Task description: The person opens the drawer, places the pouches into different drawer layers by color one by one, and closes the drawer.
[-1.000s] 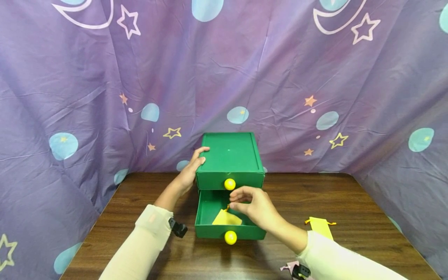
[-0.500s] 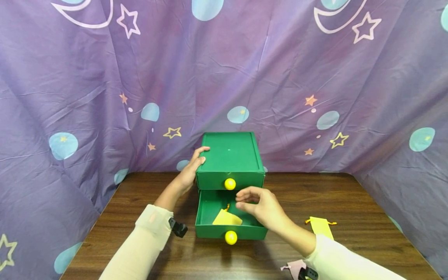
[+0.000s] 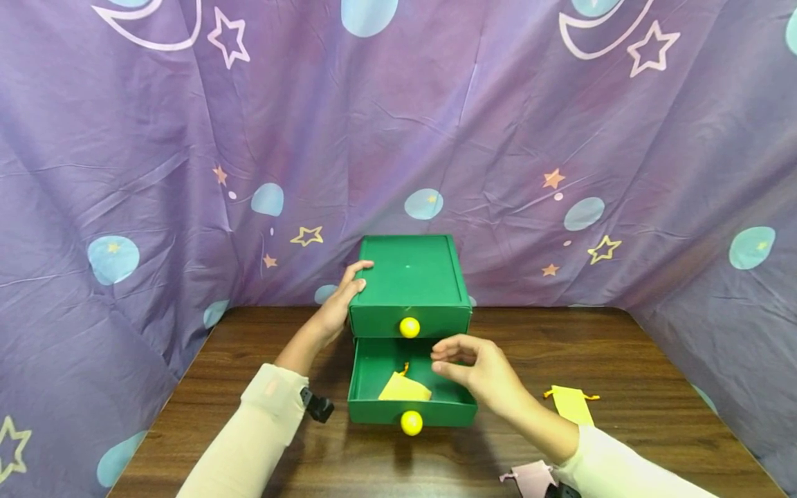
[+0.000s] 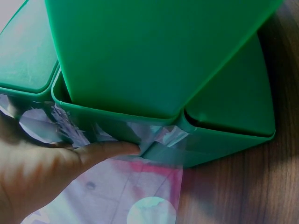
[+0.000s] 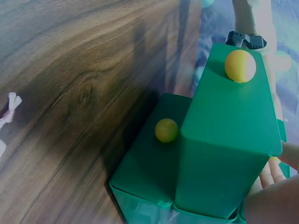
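Observation:
A green drawer cabinet (image 3: 407, 270) with yellow round knobs stands at the middle of the table, one drawer (image 3: 367, 370) pulled out. Inside that drawer lies a yellow drawstring pouch (image 3: 403, 388) with an orange cord. My left hand (image 3: 336, 304) rests against the cabinet's left side, fingertips at the top edge; in the left wrist view its thumb (image 4: 112, 148) lies straight along the green side. Over the drawer's right side hovers my right hand (image 3: 476, 366), fingers loosely bent with nothing between them. The right wrist view shows it beside the pulled-out drawer, partly hidden.
A second yellow pouch (image 3: 571, 404) lies on the wooden table (image 3: 249, 360) to the right. Nearer the front is a pink pouch (image 3: 532, 478), partly covered by the right sleeve. A purple curtain (image 3: 398, 124) hangs behind. The right wrist view shows another shut drawer (image 5: 149, 154) below.
My right hand has moved right, from the pouch's cord to the drawer's right side. The pouch stays in the drawer. More of the pink pouch shows. My left hand has not moved.

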A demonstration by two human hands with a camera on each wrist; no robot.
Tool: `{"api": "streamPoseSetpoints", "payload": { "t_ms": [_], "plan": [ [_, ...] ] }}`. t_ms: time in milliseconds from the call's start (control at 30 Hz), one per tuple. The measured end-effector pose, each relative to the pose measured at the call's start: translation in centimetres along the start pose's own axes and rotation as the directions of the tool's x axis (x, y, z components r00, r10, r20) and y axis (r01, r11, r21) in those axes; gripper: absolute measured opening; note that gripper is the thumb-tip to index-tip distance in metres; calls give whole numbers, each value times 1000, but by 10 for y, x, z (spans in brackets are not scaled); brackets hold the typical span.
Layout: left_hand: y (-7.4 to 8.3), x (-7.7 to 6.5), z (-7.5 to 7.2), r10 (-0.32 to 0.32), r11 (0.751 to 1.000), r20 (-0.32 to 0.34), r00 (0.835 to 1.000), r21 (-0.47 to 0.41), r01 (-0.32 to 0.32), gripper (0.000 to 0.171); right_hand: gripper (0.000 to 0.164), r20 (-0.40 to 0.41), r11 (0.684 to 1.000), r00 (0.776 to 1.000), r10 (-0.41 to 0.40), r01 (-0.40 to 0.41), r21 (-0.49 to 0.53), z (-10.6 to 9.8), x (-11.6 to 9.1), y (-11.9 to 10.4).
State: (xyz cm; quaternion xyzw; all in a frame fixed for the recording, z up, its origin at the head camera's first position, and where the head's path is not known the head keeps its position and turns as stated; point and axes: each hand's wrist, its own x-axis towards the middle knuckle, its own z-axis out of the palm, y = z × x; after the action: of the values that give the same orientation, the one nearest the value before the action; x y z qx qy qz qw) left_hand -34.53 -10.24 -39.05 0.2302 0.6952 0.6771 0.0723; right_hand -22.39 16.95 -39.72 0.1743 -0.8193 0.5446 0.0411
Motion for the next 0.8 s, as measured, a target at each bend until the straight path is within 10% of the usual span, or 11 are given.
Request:
{"api": "streamPoseSetpoints", "payload": {
  "t_ms": [800],
  "plan": [
    [0, 0, 0, 10, 1000, 2, 1000, 4, -10, 51, 24, -16, 1000, 1000, 0, 0, 12, -22, -15, 10]
  ]
}}
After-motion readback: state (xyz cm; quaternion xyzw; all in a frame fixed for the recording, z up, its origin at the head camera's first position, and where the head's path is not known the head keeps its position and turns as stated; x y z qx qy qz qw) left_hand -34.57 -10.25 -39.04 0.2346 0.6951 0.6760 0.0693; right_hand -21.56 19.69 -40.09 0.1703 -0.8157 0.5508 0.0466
